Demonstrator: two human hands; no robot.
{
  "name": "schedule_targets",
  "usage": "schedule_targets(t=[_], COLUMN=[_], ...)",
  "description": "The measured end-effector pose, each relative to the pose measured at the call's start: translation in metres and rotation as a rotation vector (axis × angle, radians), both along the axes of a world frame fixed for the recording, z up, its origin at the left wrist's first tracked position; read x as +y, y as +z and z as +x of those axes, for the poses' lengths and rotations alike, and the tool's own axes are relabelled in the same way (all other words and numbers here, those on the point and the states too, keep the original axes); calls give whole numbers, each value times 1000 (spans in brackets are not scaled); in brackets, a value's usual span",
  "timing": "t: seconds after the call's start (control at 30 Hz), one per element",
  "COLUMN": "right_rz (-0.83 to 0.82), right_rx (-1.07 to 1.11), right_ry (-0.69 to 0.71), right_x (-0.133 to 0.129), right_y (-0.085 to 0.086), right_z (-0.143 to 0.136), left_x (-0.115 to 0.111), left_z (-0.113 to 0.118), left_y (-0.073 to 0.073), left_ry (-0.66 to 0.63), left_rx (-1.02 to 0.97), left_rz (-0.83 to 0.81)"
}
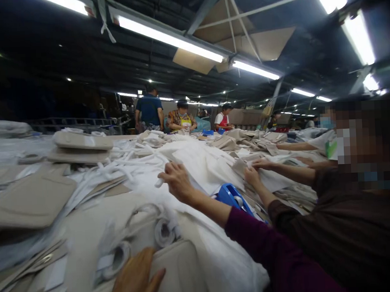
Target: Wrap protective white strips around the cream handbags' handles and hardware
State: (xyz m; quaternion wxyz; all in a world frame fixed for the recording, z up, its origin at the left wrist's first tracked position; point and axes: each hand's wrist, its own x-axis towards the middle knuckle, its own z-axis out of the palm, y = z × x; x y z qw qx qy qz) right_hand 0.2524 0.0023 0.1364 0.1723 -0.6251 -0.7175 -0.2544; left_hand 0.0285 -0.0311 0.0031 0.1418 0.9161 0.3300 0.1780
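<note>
"Reaching past the blue tape holder [232,197], what does the right hand [179,181] have?"

"A small white piece [159,182]. Its grip is closed around it, and one end pokes out. That is left of the tape holder."

"And the left hand [134,277]?"

"It's low down, on the near side and left of the tape holder. It lies on a beige piece [181,271]. The thumb and first finger are a bit apart, but I can't tell if that grip squeezes anything."

"What is near that hand?"

"Two white rolls [164,232], also left of the tape holder. Farther left of it is a stack of beige pads [83,144]. Behind it is a heap of white cloth [202,156]."

"Who is to the right of it?"

"Someone with a brown sleeve [298,219]. Their hands [253,176] touch a pale sheet [275,180]. Far behind the tape holder, I see one person in a yellow apron [185,121] and one in a red apron [224,121]."
</note>
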Motion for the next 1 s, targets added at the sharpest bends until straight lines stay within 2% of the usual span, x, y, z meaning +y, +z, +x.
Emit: schedule_targets(t=[0.07,0.13,0.2,0.27,0.37,0.47,0.6,0.67,0.77,0.87,0.93,1.0], right_rz=[-7,-103,-208,-318,-533,-702,-661,-672,-811,-951,-966,-892], right_rx=[-6,98,258,420,723,1088,1397,1501,1553,1505,1525,1594], right_ry=[76,70,-38,-153,-214,-228,-151,-68,20,-10,-39,-16], right_x=[-61,-111,-146,-165,-169,-157,-140,-135,-131,-130,-127,-121], right_y=[1,-2,-12,-29,-62,-89,-112,-116,-113,-107,-108,-114], right_z=[-8,-10,-4,8,24,29,23,26,39,47,44,35], left_x=[-6,-7,-5,-2,-2,-4,-5,-2,5,11,14,14], left_z=[-1,-2,-3,-5,-5,-4,-3,-3,-2,0,1,1], left_y=[23,37,41,40,39,42,47,46,43,40,40,41], left_ry=[-27,-76,-92,-124,-160,-164,-218,-254,-306,-350,-353,-331], left_rx=[89,74,21,-29,-73,-85,-87,-82,-79,-73,-57,-46], left_rz=[-157,-261,-358,-441,-510,-511,-509,-526,-543,-541,-542,-546])
